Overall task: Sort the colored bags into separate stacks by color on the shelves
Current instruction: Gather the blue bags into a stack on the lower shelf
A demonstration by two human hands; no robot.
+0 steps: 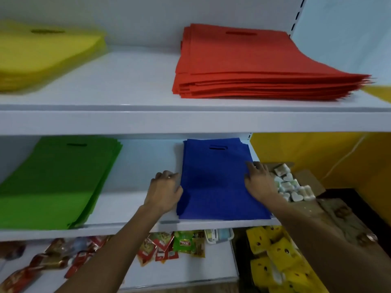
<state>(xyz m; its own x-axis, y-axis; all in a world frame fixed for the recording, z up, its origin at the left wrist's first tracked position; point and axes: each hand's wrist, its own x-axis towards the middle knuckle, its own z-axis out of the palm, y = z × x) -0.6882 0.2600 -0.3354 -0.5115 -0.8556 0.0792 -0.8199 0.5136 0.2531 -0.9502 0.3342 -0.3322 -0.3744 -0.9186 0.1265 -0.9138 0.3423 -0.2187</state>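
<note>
yellow stack (42,53): far left of the upper shelf (137,119), lying flat with the handle slot toward the back. It's blurred, so we can't count the bags.
green stack (55,182): left part of the middle shelf (131,208), flat, with its front corner reaching the shelf lip. It sits well apart from the blue bags.
snack packets (167,246): red and green packs on the bottom shelf, below our left forearm.
left hand (165,191): on the middle shelf, knuckles up and fingers slightly bent. The fingertips and thumb are against the left edge of the blue stack. We see nothing gripped, and we can't tell whether any finger goes under the edge.
blue stack (215,182): right part of the middle shelf, between our two hands. It's flat, with the handle slot toward the back and the front edge at the shelf lip.
red stack (254,66): upper shelf, right side, above the blue stack. It's a thick pile with edges fanned out, and its right corner reaches toward the shelf end.
right hand (259,182): palm down, fingers spread and nearly straight, resting on the blue stack's right edge. It's pressing, not pinching.
cardboard box (313,182): just right of the shelf end, beside our right hand. It's open and holds small pale wrapped pieces.
yellow packs (275,256): low on the right, under our right forearm.
</note>
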